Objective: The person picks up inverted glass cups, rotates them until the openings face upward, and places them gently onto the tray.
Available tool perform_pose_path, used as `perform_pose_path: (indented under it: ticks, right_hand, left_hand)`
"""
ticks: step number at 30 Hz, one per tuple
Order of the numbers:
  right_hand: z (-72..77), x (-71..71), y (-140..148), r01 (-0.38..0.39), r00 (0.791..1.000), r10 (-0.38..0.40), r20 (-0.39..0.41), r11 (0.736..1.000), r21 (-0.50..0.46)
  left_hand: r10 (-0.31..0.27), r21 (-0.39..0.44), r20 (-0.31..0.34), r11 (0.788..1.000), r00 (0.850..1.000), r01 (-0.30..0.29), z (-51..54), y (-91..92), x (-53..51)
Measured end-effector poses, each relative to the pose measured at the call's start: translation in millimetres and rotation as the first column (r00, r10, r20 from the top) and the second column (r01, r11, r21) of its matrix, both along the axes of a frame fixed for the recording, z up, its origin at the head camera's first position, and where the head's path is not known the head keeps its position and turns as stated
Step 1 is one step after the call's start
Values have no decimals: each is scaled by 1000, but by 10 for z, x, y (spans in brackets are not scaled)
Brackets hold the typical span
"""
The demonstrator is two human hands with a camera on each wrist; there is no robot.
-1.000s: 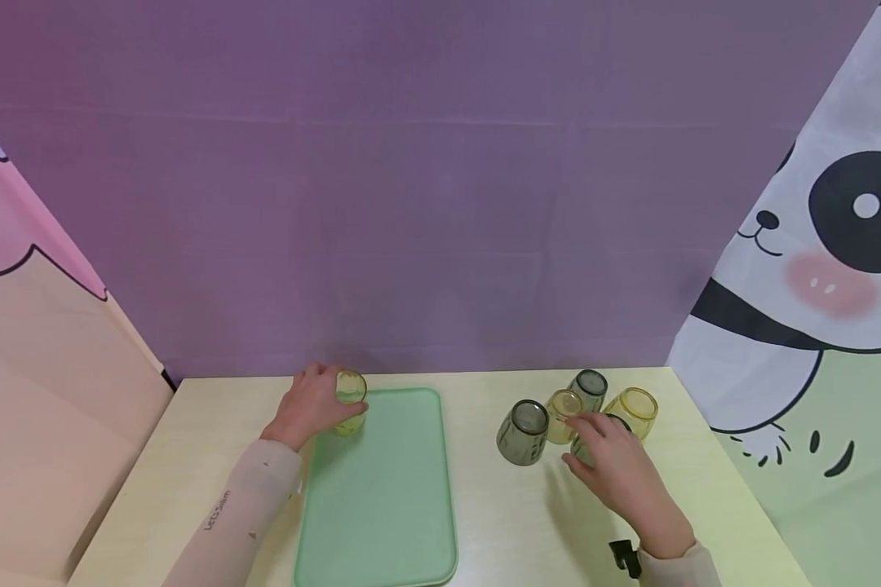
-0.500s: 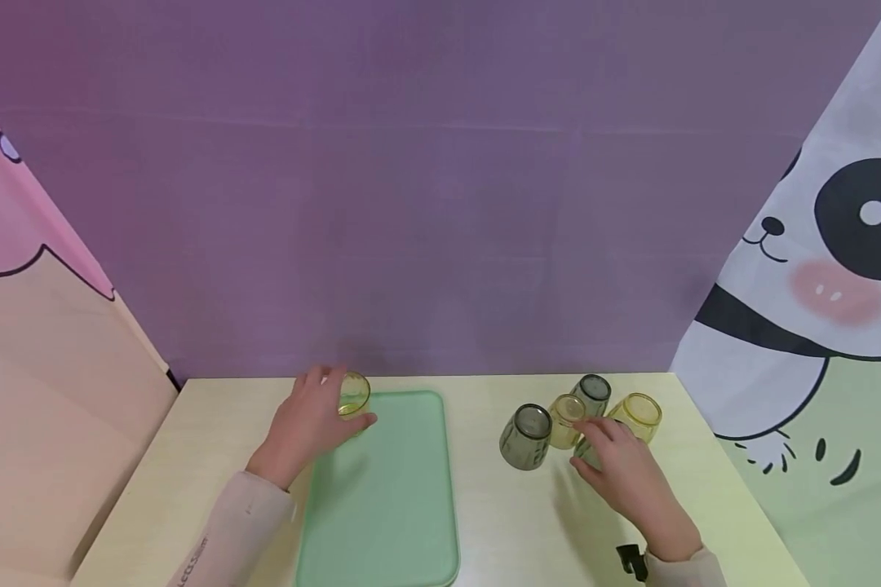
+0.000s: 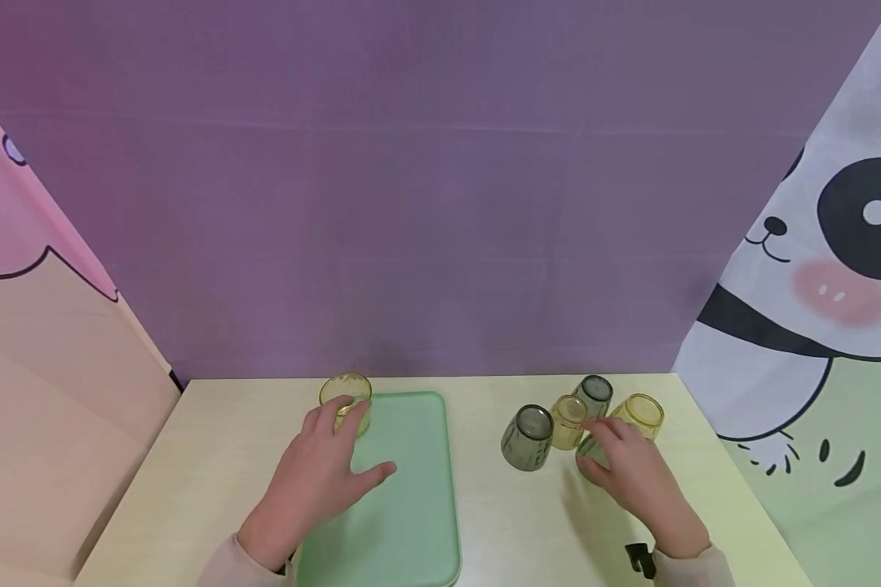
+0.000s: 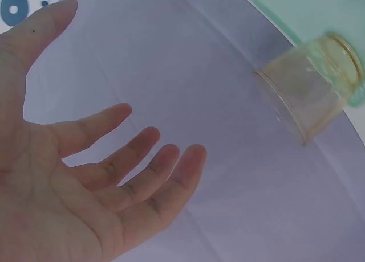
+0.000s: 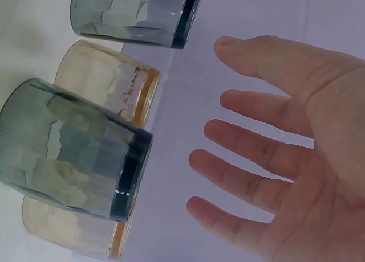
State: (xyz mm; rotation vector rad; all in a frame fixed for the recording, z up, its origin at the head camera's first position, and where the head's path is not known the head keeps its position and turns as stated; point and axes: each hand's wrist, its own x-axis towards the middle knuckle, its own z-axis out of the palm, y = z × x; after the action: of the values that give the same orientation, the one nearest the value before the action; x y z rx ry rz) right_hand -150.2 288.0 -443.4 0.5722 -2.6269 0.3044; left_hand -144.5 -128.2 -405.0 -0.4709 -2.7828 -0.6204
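Tray carries one upright yellow glass; three grey glasses and two yellow glasses stand inverted near the desk's back-right corner. Left hand, right hand: fingers extended.

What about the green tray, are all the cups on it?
No, the leftmost dark cup stands on the pale table to the right of the green tray.

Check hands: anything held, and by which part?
Nothing is held: the left hand is open, apart from the yellow glass; the right hand is apart from the glasses.
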Motion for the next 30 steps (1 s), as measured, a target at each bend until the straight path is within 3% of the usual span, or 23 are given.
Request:
perform_pose_path:
  ticks: [6,12,22,30]
  right_hand:
    - [-6,-56,57,-4,1000,4,-3,1000,6]
    - [-61,-116,148,-1,1000,1,-15,1000,13]
    - [-111,-134,281,64,995,-63,77,998,-8]
    - [-145,-172,327,72,991,-72,110,997,8]
  left_hand:
    - [-20,8,-74,1000,997,21,2,23,181]
    - [-11,8,-68,1000,998,12,12,22,284]
    - [6,12,-46,1000,999,-6,-22,-36,335]
    - [16,6,-23,1000,1000,-16,-42,-46,358]
